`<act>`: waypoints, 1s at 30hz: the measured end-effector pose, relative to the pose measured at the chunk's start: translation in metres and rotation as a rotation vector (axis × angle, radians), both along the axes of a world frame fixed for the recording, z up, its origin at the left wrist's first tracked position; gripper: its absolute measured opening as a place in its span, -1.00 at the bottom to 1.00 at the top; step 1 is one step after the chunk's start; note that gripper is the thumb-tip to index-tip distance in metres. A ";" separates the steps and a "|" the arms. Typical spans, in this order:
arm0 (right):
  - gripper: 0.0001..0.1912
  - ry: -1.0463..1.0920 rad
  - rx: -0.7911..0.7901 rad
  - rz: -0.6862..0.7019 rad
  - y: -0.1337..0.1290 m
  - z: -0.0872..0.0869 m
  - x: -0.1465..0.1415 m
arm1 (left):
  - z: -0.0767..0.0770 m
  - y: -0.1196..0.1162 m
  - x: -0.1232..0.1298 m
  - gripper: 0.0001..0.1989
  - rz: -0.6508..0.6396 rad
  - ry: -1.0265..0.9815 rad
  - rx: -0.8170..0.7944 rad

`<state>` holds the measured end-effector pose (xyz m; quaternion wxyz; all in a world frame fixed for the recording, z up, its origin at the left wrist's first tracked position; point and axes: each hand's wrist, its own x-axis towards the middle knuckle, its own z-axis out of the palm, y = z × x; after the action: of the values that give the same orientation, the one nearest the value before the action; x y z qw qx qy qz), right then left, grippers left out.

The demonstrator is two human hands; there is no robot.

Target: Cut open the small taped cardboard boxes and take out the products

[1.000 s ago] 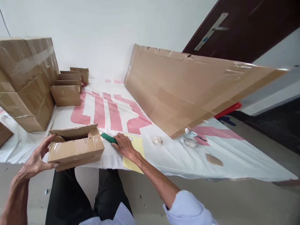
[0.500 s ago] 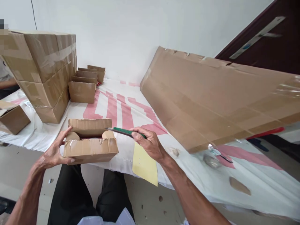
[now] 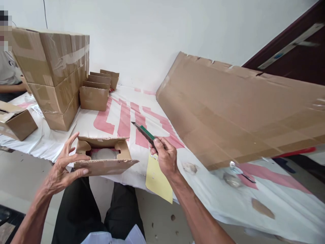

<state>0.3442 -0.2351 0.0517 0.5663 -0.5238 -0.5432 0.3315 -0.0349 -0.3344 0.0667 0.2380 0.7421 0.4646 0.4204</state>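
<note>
A small cardboard box stands open at the table's front edge, its flaps raised. Inside it a round greyish item shows, with something reddish around it. My left hand pinches the box's near flap at its left end, thumb outside and a finger inside, while other fingers stretch up. To the right of the box, my right hand is closed around a green and black utility knife. Its blade end points up and left, above the cloth and apart from the box.
Taped cartons are stacked at the left, with several open boxes beside them. A large cardboard sheet leans at the right. Yellow paper hangs over the edge of the cloth-covered table. Another person sits far left.
The box's near flap has swung outward, uncovering the round item. My left hand has shifted onto that flap. My right hand has drawn the utility knife away from the box, tilting its tip upward.
</note>
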 end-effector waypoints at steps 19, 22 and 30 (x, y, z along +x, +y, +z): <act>-0.59 -0.349 0.025 0.273 -0.028 0.044 -0.010 | -0.012 0.014 -0.012 0.17 0.018 0.088 -0.281; -0.53 -0.244 0.086 -0.028 -0.013 0.016 -0.002 | -0.013 0.016 -0.013 0.17 0.009 0.086 -0.271; -0.54 -0.510 -0.067 0.021 0.014 -0.083 -0.006 | -0.018 0.019 -0.014 0.18 0.016 0.077 -0.256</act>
<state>0.3387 -0.2214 -0.0309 0.3897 -0.6032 -0.6628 0.2123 -0.0492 -0.3151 0.0492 0.3094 0.7174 0.5294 0.3306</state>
